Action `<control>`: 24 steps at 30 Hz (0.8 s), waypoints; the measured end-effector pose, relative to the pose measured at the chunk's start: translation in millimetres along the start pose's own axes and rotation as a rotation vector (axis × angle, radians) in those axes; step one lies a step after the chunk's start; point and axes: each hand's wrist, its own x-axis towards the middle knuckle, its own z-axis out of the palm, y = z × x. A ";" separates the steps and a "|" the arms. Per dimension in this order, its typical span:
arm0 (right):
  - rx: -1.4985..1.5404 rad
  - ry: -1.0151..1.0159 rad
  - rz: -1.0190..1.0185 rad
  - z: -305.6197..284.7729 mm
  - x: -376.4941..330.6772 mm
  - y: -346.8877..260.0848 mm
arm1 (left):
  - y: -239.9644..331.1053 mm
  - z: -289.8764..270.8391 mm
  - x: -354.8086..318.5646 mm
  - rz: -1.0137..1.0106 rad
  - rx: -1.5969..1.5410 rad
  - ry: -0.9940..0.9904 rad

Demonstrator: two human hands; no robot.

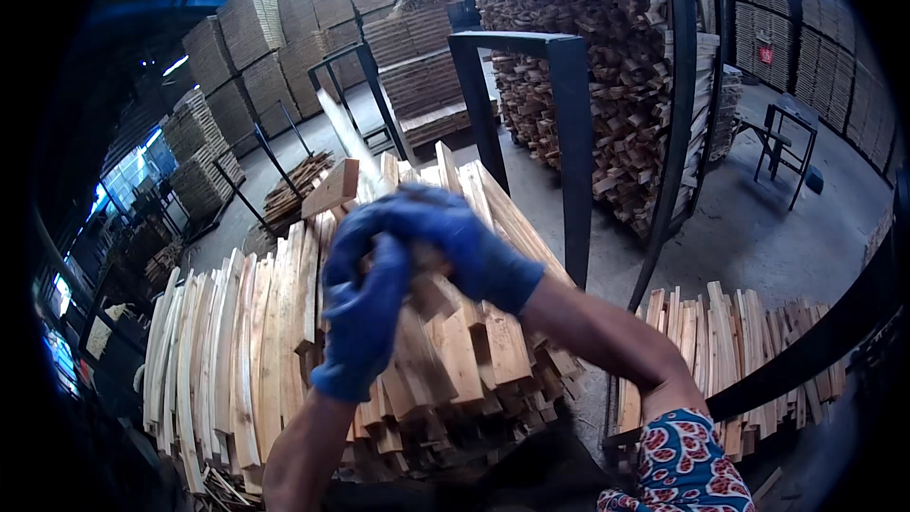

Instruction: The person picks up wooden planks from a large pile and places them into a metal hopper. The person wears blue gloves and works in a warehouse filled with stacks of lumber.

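Note:
Both my hands wear blue gloves and come together over a tall stack of pale wooden strips (pixel 256 351). My right hand (pixel 455 237) curls over a wooden strip (pixel 351 133), which is smeared by motion and slants away to the far left. On the near side, my left hand (pixel 365 308) is closed around the same strip, fingers bent and close to the right hand's. The strip's near end (pixel 431 296) shows blurred just below the right hand. A short wooden block end (pixel 332 188) juts up beyond the left hand.
A black metal frame (pixel 569 161) rises at the stack's right far side. Lower right lies another pile of strips (pixel 711 341) behind a dark curved bar (pixel 815 351). Tall wood stacks (pixel 569 66) fill the back. A small metal stand (pixel 787 137) stands on the concrete floor.

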 end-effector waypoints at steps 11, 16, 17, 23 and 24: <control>-1.098 0.082 0.048 -96.3 -93.2 -7.2 | -50.8 17.2 4.4 0.062 0.543 -0.727; -1.063 0.192 0.084 -98.8 -69.3 -4.1 | 4.1 -9.2 -27.7 0.205 1.064 -0.867; -1.007 0.189 0.102 -99.0 -57.5 0.9 | 7.7 -11.5 -41.2 0.281 1.272 -0.901; -0.731 0.432 0.294 -217.3 31.4 81.0 | -18.8 20.8 -61.0 0.356 1.281 -0.976; -0.652 0.313 0.276 -181.6 50.5 86.5 | -30.7 13.3 -68.4 0.251 1.198 -0.926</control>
